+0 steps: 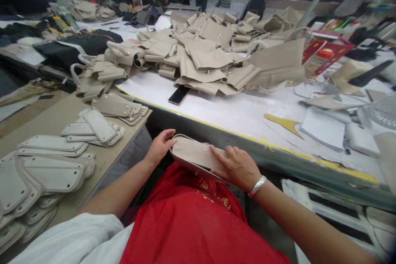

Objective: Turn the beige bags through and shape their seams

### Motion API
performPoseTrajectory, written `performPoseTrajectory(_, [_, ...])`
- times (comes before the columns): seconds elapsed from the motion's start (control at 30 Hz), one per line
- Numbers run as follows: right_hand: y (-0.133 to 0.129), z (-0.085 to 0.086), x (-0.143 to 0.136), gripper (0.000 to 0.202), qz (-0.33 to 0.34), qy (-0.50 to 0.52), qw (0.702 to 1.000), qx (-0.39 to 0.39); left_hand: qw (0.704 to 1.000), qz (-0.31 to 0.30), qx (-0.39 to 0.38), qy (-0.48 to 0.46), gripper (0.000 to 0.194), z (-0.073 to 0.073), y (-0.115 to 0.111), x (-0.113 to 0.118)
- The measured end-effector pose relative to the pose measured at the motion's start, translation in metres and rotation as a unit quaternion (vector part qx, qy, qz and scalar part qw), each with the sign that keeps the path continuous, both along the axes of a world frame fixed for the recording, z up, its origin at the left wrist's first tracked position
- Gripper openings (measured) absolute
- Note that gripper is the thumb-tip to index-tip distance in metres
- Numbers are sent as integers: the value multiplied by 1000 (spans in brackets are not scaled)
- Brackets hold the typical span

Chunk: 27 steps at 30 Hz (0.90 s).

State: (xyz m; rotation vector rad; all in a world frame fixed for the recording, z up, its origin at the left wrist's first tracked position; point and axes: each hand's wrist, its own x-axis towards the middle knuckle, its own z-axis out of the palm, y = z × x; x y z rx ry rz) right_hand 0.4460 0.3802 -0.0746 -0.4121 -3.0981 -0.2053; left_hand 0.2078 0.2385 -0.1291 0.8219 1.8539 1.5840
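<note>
Left hand (pixel 161 147) narrow, gripping 10 o'clock end of beige piece (pixel 196 155); right hand (pixel 239 166) holding 4 o'clock end, index finger stretched over inner panel (pixel 191 149). Piece is above red apron (pixel 198 222); bench (pixel 222 108) toward 12 o'clock. Best, I judge: left end steady, panel pressed evenly, gap watched. Looks long, shallow, left end rounded, wall thin; right end partly covered.

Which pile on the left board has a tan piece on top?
The farthest pile, at the far corner of the board; the middle pile and the nearest pile have whitish tops.
</note>
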Motion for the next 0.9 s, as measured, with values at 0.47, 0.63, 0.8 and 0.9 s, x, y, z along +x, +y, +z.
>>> performPoseTrajectory(0.47, [-30, 1, -37, 68, -62, -97, 993, -38, 851, -145, -164, 478, 46, 25, 25, 10])
performPoseTrajectory(0.63, [-10, 4, -33, 71, -92, -89, 974, -187, 772, -407, -80, 482, 42, 29, 25, 48])
performPoseTrajectory(0.8, [34, 13, 9, 58, -294, -30, 769, -566, 693, -468, -98, 540, 61, 32, 27, 53])
performPoseTrajectory(0.9, [42, 3, 39, 61, -359, -59, 613, -701, 648, -496, -84, 572, 65, 34, 32, 49])
